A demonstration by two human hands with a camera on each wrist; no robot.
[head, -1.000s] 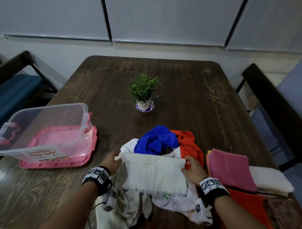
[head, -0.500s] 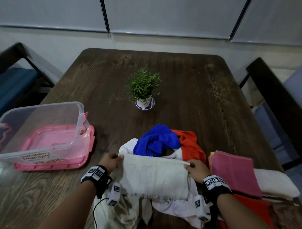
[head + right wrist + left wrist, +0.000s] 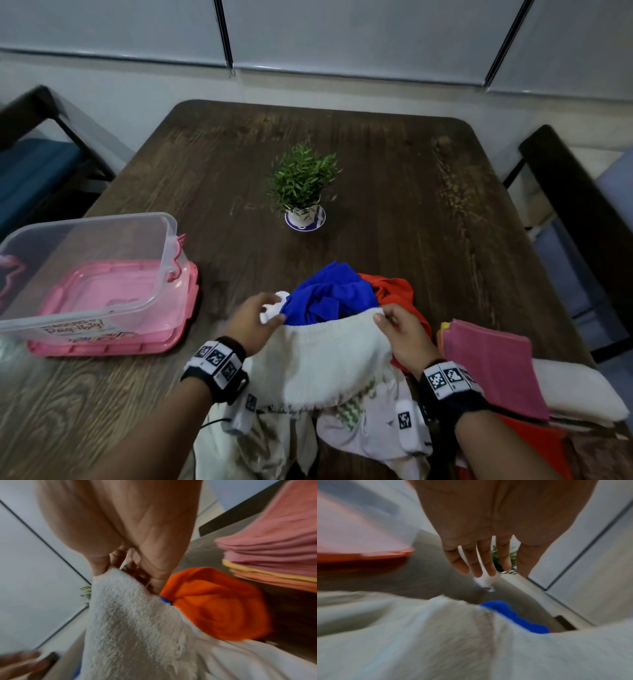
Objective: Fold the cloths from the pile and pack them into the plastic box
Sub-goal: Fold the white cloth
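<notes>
The right hand (image 3: 402, 334) pinches the white towel's (image 3: 322, 363) far corner; the left hand (image 3: 251, 322), fingers straight, hovers above its other end.

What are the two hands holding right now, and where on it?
The right hand pinches the white towel at its upper right corner. The left hand has fingers extended at the upper left corner; its grip cannot be told.

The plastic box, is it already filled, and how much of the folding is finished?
Done: a few folded cloths are stacked at the right. The plastic box holds no cloths yet. In hand: the right hand pinches the white towel; the left hand is at its other corner. Left: the blue cloth, the orange cloth, those underneath, and all packing.
</notes>
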